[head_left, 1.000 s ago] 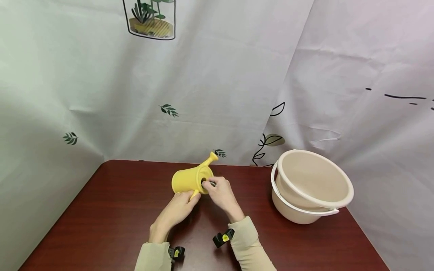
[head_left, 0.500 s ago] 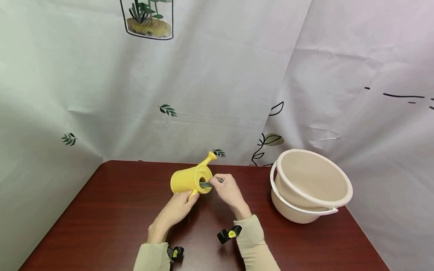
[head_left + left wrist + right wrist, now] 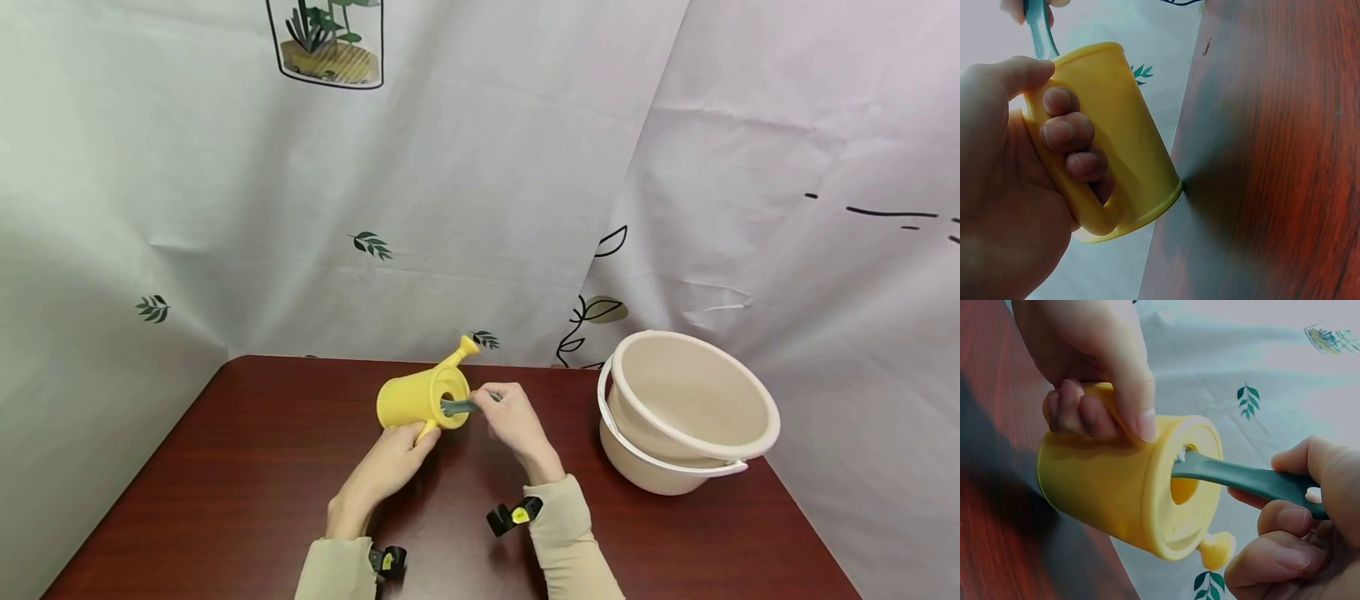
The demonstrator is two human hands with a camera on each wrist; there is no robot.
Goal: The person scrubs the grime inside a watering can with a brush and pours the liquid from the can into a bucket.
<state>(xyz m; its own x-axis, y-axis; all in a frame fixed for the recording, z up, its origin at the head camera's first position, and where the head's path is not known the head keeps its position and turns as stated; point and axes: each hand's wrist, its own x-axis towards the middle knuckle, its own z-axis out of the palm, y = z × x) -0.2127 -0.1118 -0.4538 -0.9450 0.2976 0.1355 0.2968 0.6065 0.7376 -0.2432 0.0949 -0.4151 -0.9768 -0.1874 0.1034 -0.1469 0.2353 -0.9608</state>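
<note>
A small yellow watering can (image 3: 407,402) is held tipped on its side, its top opening turned to the right and its spout pointing up toward the wall. My left hand (image 3: 390,467) grips the can's handle, with the fingers curled round it in the left wrist view. A dark green brush (image 3: 1247,478) reaches into the round opening; a bit of white bristle shows at the rim, and the rest of its head is hidden inside. My right hand (image 3: 517,425) pinches the brush's handle between thumb and fingers.
Two cream basins (image 3: 690,400) stand stacked on the right of the dark red wooden table (image 3: 225,467), the upper one tilted. A patterned white cloth (image 3: 465,167) hangs behind the table. Each wrist carries a small black camera.
My right hand has drawn back to the right with the brush, so more of its handle shows outside the opening. The left hand and watering can stay nearly in place.
</note>
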